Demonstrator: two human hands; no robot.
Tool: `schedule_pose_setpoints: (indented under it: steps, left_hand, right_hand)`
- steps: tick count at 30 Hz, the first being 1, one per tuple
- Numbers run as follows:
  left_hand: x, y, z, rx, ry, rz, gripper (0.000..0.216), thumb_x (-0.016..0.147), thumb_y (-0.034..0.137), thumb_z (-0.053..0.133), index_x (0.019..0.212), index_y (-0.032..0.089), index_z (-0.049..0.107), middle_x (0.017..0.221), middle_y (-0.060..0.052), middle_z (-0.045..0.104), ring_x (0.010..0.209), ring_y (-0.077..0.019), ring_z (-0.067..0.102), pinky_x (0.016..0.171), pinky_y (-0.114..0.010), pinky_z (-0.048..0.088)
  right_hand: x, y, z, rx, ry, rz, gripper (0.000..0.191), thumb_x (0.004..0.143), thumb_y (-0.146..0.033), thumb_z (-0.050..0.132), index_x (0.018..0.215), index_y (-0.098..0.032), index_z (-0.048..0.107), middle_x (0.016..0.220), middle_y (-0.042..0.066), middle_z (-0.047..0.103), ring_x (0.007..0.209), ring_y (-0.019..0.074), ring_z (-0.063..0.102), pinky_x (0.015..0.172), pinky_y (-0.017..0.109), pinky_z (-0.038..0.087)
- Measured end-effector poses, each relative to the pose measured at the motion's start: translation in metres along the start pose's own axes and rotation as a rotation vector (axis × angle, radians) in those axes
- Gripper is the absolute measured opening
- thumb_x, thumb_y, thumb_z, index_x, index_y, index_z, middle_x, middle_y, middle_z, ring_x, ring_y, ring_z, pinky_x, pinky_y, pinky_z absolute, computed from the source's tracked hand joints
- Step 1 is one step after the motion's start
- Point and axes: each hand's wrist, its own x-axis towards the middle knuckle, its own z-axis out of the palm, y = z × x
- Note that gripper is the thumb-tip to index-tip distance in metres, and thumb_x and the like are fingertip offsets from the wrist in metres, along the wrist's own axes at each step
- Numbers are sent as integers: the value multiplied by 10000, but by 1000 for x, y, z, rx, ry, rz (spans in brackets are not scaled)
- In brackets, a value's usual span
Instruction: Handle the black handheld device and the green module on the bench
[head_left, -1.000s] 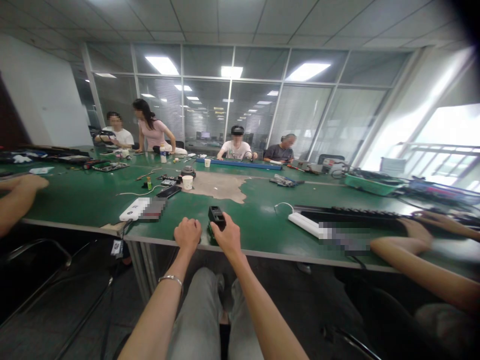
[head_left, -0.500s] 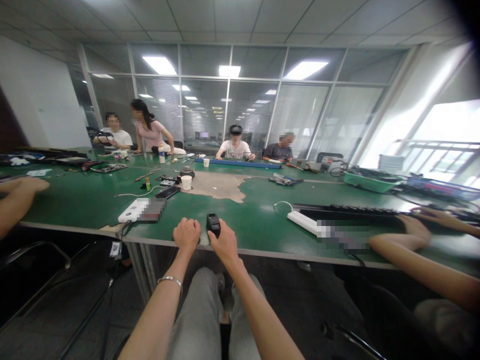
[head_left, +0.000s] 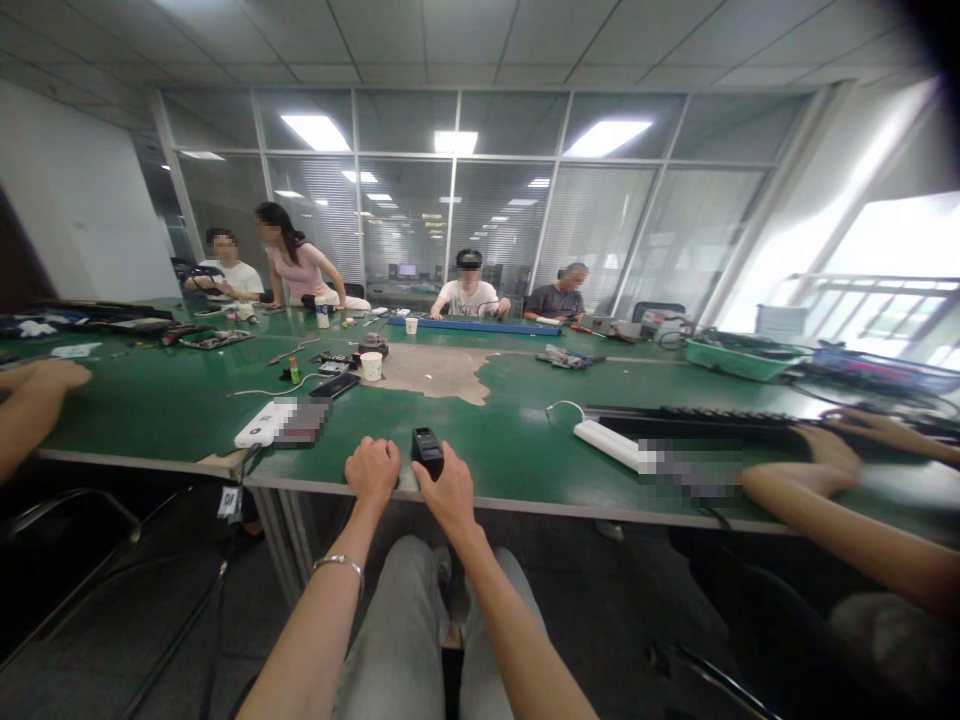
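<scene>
My right hand (head_left: 448,488) is wrapped round a small black box-shaped device (head_left: 428,450) at the near edge of the green table (head_left: 525,455). A small lighter patch shows on the device's top; its exact kind is not clear. Beside it, my left hand (head_left: 373,468) rests on the table edge with its fingers curled in, and nothing sticks out of it. A narrow gap separates this hand from the device. On my left wrist is a silver bracelet (head_left: 339,562).
Left of my hands lie a white power strip (head_left: 264,424) and a dark phone (head_left: 339,386), with a paper cup (head_left: 371,367) behind. Another white strip (head_left: 607,444) lies to the right, near a co-worker's arm (head_left: 847,520). A green basket (head_left: 742,362) stands farther back.
The view has shifted very slightly. Both hands stay in place, and the black device remains in my right hand, turned a little.
</scene>
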Motion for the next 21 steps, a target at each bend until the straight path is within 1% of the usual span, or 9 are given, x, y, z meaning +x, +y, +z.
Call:
schedule_pose_setpoints:
  steps: [3,7,9,11,14,17,19,21]
  left_hand:
    - [0,0,1,1,13,4,470,938,417,332,935,183,740,972,-112,627,851,-204,585,719,-292,366]
    - [0,0,2,3,22,9,461,936,419,340,927,187,739,962,-108,627,838,-203,587,717,-292,365]
    - [0,0,2,5,18,10,462,938,420,341,926,188,740,959,-108,627,836,-203,589,723,-292,370]
    - [0,0,0,9,13,4,464,941,420,339,932,190,742,964,-108,627,843,-202,591,731,-291,375]
    - [-1,1,-1,11,8,-5,464,944,418,339,942,192,744,975,-110,628,858,-198,593,745,-286,378]
    - [-1,2,-2,14,11,-4,459,944,412,341,942,195,745,969,-110,627,859,-198,592,745,-284,378]
    - [-1,2,-2,18,14,-4,455,941,414,346,939,196,745,965,-108,626,852,-196,591,735,-284,376]
    - [-1,3,-1,22,15,-2,455,939,421,349,935,195,745,963,-105,626,841,-195,589,720,-283,374]
  right_hand:
    - [1,-5,-3,-16,-3,31,623,830,-454,610,1316,-82,497,1166,193,638,1073,294,611,907,361,450]
    - [4,-11,-8,-26,-37,63,465,844,-407,596,1223,-138,559,1016,135,686,959,267,648,812,319,461]
    - [7,-14,-11,-25,-33,73,432,845,-404,592,1194,-150,571,991,123,690,928,262,652,784,311,460]
    - [13,-18,-15,-17,-14,72,438,842,-412,592,1196,-155,569,994,119,690,915,258,652,772,306,459]
    - [24,-24,-24,21,26,58,445,837,-423,591,1198,-164,575,1000,112,693,919,251,654,790,306,460]
    - [36,-26,-37,84,86,68,472,838,-449,581,1215,-167,577,1048,115,692,964,244,651,845,315,461]
    - [41,-21,-47,118,128,77,500,841,-467,571,1240,-166,570,1106,122,680,1008,239,642,885,322,457]
    - [44,-10,-53,129,152,82,525,840,-475,569,1260,-160,562,1146,129,668,1037,238,635,909,330,454]
